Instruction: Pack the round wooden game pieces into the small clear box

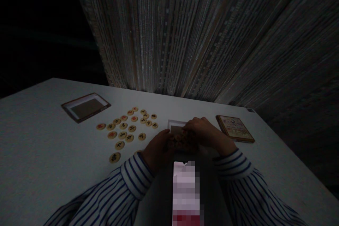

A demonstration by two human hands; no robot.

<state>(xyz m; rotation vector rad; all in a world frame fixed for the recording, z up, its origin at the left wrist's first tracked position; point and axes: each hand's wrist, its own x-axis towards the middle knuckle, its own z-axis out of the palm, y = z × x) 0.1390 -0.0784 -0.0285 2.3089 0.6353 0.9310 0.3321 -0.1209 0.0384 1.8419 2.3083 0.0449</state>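
White table [71, 159], left hand [156, 149] and right hand [202, 132] over it: right fingers curled, left ones shadowy, can't tell if either's gripping. Open box [177, 122] sits between the 2; I'd brace it left-handed, settle the round pieces [179, 144] inside flat.

Red discs [112, 135]: Chinese-style characters on the left, too small to read surely.
Black discs [119, 145]: similar characters, among the red; none clearly legible.
Boxed discs [182, 142]: marks lost in shadow.
Cover [235, 128]: dark lettering at right, too blurred to read.
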